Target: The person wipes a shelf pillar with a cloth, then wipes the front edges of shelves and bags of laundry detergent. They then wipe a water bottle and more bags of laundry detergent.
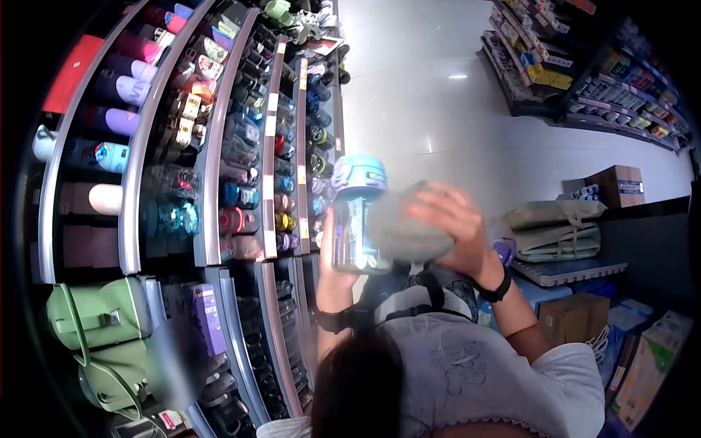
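A clear water bottle (359,237) with a teal and lilac lid stands upright in my left hand (336,283), whose fingers run up its left side. My right hand (458,223) is closed on a grey cloth (409,232), smeared by motion. The cloth overlaps the bottle's right side in this view. Both hands are in front of my chest, over the aisle floor, just right of the bottle shelves.
Shelves (131,212) packed with bottles and cups rise on the left, with green bags (98,314) at the lower left. On the right are folded beige bags (558,226), cardboard boxes (573,317) and a stocked shelf unit (529,55). Pale tiled floor (409,73) lies ahead.
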`<state>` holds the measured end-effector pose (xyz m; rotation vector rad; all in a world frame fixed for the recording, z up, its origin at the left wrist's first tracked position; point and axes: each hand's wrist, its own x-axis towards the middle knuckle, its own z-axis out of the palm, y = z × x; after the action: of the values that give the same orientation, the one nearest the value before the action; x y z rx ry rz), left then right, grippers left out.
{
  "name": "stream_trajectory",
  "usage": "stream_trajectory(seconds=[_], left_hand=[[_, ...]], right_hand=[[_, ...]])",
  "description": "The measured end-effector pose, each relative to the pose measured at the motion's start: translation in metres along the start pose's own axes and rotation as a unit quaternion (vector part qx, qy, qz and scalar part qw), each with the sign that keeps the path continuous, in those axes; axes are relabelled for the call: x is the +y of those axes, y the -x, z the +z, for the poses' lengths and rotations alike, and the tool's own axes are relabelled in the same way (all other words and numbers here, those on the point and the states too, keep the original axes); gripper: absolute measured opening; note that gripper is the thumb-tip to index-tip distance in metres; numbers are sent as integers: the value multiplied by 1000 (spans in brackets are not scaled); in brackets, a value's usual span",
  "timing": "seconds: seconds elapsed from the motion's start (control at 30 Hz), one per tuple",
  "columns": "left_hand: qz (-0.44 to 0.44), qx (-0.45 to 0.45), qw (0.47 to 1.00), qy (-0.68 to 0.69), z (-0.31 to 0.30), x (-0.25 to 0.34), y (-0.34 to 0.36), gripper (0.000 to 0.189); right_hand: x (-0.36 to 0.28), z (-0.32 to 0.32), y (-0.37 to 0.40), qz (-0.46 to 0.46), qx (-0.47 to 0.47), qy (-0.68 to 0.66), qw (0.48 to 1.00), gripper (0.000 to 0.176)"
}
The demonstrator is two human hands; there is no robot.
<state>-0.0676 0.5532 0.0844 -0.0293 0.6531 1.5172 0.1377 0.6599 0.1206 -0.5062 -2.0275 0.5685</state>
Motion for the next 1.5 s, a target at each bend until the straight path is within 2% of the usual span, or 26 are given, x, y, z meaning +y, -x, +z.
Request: stream_trajectory(seconds=[0.03,0.07,0.17,0.2,0.23,0.27,0.3,0.37,0.47,0.57,0.67,0.77,0.8,0.83,0.9,1.0,1.17,1.2,1.27,1.3,1.37,1.4,1.43,1.47,1.5], left_hand=[[-40,-84,995,-40,4,1,6,63],[-55,-48,997,-12,6,3,7,65],[2,-34,999,-16,7,11,7,61],[35,72,995,55,2,14,-3,56],[32,47,997,55,-7,17,0,51],[45,-16,997,53,-16,21,-4,51],[56,-20,997,48,-17,22,-1,51],[71,-2,997,37,-21,21,12,51],[75,32,997,18,-31,8,33,50],[91,57,994,8,-40,4,44,50],[118,71,990,-3,-44,15,51,49],[143,70,987,-11,-45,33,47,49],[147,70,987,-15,-45,37,46,48],[149,70,986,-19,-46,37,46,48],[145,82,986,-24,-50,31,51,48],[144,107,983,-29,-59,18,55,47],[177,159,968,-80,-58,14,51,47],[187,174,960,-116,-55,15,50,46],[211,217,925,-231,-43,22,46,46],[275,247,866,-337,-26,24,44,46],[334,285,686,-580,-30,19,39,50],[116,335,671,-651,19,33,59,54],[150,310,720,-602,9,27,57,53],[219,266,766,-542,-44,16,36,52],[242,243,801,-491,-68,14,27,51]], right_hand=[[4,4,-4,11,29,14,999,48],[10,9,-5,21,49,24,998,50],[-1,6,-10,-24,-3,75,997,55],[-6,7,-10,-50,-39,46,997,56],[-13,8,-11,-78,-72,19,994,57],[-17,9,-13,-109,-104,-5,989,58],[-16,15,-10,-120,-121,-11,985,61],[-20,19,-16,-73,-101,-81,989,60],[-6,28,-15,-10,-42,-19,999,59],[-1,33,-16,-27,-49,26,998,60],[-20,33,-20,-103,-147,3,984,64],[-27,45,-17,-132,-146,-35,980,68],[-27,43,-24,-97,-146,-68,982,68],[-26,45,-27,-61,-108,-92,988,64],[-15,48,-31,-16,-54,-71,996,61],[-2,52,-34,-43,-73,12,996,63],[-31,39,-41,-121,-204,-47,970,57],[-35,39,-39,-139,-230,-56,962,57],[-28,46,-32,-125,-210,-53,968,66],[-24,50,-31,-120,-199,-54,971,71],[-18,56,-35,-61,-145,-21,987,71],[-13,57,-36,-32,-123,-12,992,71],[-11,59,-38,-2,-101,-3,995,71],[-13,60,-39,-2,-80,1,997,70],[-18,58,-41,-26,-104,11,994,71]])
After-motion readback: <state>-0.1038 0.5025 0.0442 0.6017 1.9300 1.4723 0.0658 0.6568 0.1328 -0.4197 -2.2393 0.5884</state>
